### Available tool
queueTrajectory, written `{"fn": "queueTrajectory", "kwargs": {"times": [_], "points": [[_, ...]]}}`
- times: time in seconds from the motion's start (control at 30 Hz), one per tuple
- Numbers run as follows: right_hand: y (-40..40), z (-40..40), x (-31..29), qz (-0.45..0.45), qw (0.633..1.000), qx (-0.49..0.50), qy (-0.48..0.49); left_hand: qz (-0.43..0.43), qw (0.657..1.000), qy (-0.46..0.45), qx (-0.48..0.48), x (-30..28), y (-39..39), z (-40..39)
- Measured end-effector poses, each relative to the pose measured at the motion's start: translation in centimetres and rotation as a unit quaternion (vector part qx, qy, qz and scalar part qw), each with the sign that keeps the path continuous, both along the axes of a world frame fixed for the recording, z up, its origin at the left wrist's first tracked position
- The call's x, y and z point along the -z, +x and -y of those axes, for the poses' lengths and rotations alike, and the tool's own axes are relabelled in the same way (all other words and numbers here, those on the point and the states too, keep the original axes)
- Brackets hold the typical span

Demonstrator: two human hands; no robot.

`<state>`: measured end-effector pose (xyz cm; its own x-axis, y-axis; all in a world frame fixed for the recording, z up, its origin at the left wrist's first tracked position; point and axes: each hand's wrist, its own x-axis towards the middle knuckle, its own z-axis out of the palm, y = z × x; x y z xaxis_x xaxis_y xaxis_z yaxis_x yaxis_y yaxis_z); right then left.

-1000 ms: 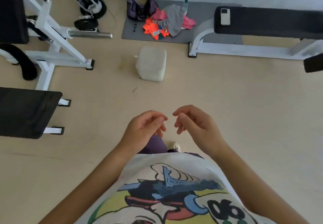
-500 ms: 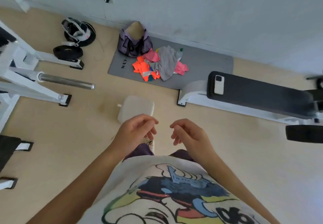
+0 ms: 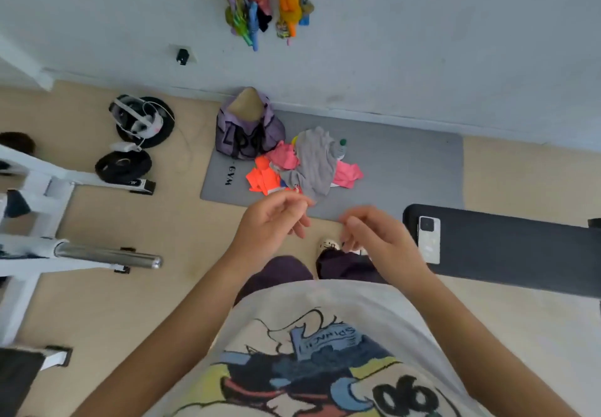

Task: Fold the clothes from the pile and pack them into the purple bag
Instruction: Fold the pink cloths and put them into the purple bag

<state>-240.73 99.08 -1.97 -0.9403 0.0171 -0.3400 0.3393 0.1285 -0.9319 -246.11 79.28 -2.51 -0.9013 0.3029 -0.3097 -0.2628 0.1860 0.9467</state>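
Head view: left hand point(image 3: 273, 221) and right hand point(image 3: 377, 237) hang loosely curled at the waist, holding nothing, not yet reaching. Clothes pile point(image 3: 309, 166) lies unfolded on the grey mat point(image 3: 406, 169), touching the purple bag point(image 3: 247, 133) by the wall.

We observe bright, even, diffuse light with only faint shadows. Wide-angle distortion bends the pale blue-white wall point(image 3: 422, 42) and beige floor point(image 3: 520, 172) toward the edges. Both hands show slight motion blur; overall detail is soft.
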Motion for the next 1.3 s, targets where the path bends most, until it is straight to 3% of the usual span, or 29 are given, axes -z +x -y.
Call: {"fn": "queueTrajectory", "kwargs": {"times": [0.3, 0.43, 0.63, 0.77, 0.97, 1.13, 1.3], "points": [[-18.2, 2.5, -1.1, -0.051, 0.994, -0.06, -0.07, 0.062, 0.99, -0.057, -0.114, 0.5, -9.1, 3.0], [-22.5, 3.4, 0.6, -0.031, 0.996, -0.03, -0.079, 0.085, 0.992, -0.061, -0.077, 1.4, -15.4, 4.2], [-29.4, 5.4, 9.5, 0.102, 0.987, 0.118, -0.045, 0.112, 0.991, -0.066, 0.037, 7.3, -29.4, 7.8], [-35.5, 7.5, 21.1, 0.187, 0.972, 0.141, -0.028, 0.139, 0.982, -0.11, 0.072, 19.4, -38.6, 10.2], [-43.4, 9.5, 45.7, 0.259, 0.96, 0.109, 0.022, 0.196, 0.957, -0.185, 0.108, 45.9, -45.3, 11.1], [-47.5, 8.2, 64.8, 0.22, 0.969, 0.044, 0.103, 0.073, 0.956, -0.221, 0.178, 64.3, -49.3, 7.9], [-50.7, 5.9, 76.0, 0.185, 0.977, -0.051, 0.096, -0.02, 0.919, -0.248, 0.306, 75.9, -53.2, 5.3]]}}
